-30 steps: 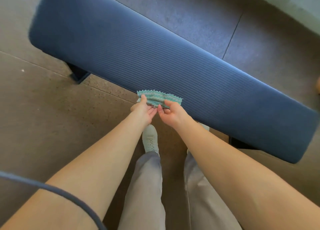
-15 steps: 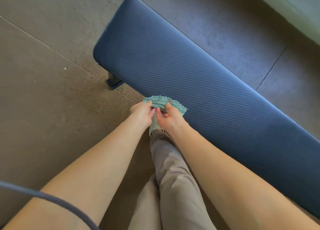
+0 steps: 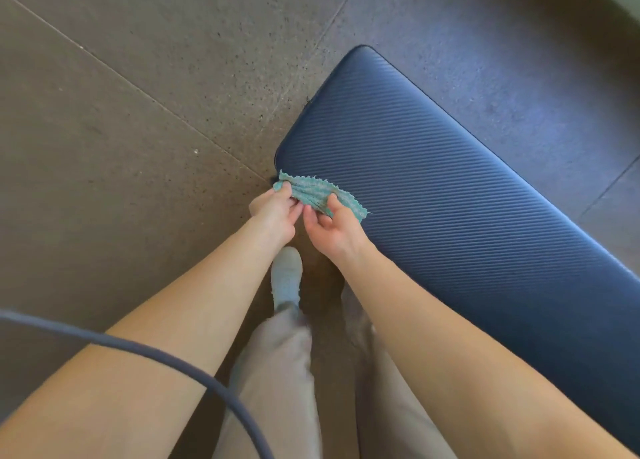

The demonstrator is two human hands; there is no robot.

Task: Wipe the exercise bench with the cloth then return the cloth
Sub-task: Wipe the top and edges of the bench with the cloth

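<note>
A small teal cloth with frayed edges is stretched between both hands at the near left corner of the bench. My left hand pinches its left end, and my right hand grips its right part with the thumb on top. The exercise bench has a dark blue ribbed pad that runs from the middle of the view down to the right. The cloth hangs over the pad's near corner; I cannot tell whether it touches the pad.
Brown speckled floor tiles surround the bench. My legs in beige trousers and a light shoe stand just left of the bench. A dark cable curves across the lower left.
I have walked along the bench toward its left end, so that end now sits beside my hands. Both hands kept hold of the cloth and spread it a little wider.
</note>
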